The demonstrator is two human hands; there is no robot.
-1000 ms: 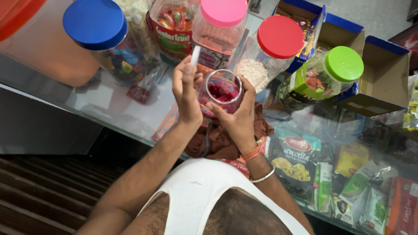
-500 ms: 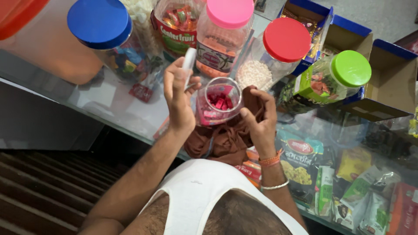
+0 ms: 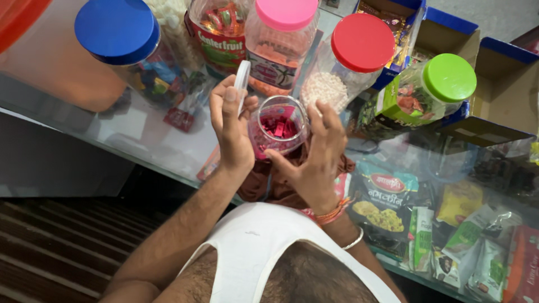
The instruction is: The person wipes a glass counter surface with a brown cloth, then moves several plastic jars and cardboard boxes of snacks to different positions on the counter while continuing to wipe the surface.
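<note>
My left hand (image 3: 230, 132) is raised over the glass counter and pinches a white round lid (image 3: 242, 84) on edge between thumb and fingers. Just right of it is a small clear jar (image 3: 278, 132), open at the top and holding red wrapped sweets. My right hand (image 3: 314, 160) wraps around the jar's right side and bottom, with fingertips on its rim. A brown cloth (image 3: 275, 188) lies under the jar and both hands.
Behind the hands stand big clear sweet jars with a blue lid (image 3: 115, 28), pink lid (image 3: 286, 12), red lid (image 3: 362, 42) and green lid (image 3: 449, 77). Open cardboard boxes (image 3: 505, 84) sit at the back right. Snack packets (image 3: 387, 196) lie under the glass counter (image 3: 140, 140).
The open jar has come down a little. My right hand has shifted from under the jar to its right side. My left hand still holds the white lid.
</note>
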